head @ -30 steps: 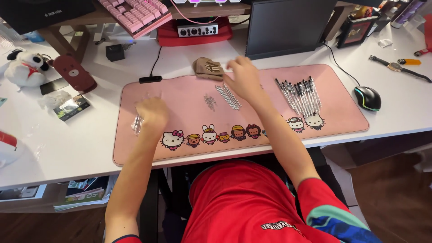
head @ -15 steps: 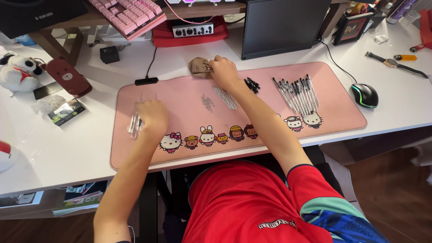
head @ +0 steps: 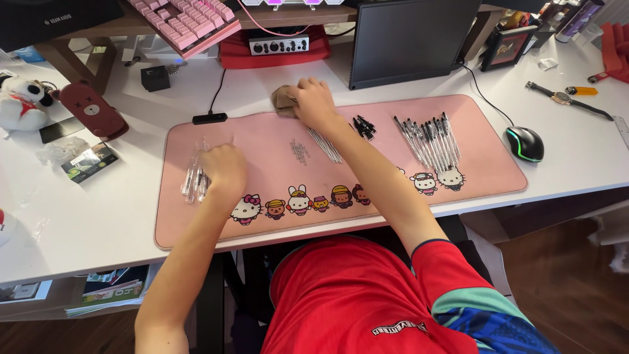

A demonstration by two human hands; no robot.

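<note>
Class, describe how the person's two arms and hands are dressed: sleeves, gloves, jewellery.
Both hands, left hand and right hand, are bare, with no gloves, rings or watch visible. The forearms are uncovered. A short red sleeve with dark trim covers the right upper arm.

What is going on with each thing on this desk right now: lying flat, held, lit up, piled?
Left hand: resting on the clear pen barrels lying at the pink mat's left end.
Right hand: touching a small brown pouch at the mat's far edge.
Assembled pens: lying in a row.
Black caps: piled.
Mouse: lit green along its edge.
Monitor: dark.
</note>
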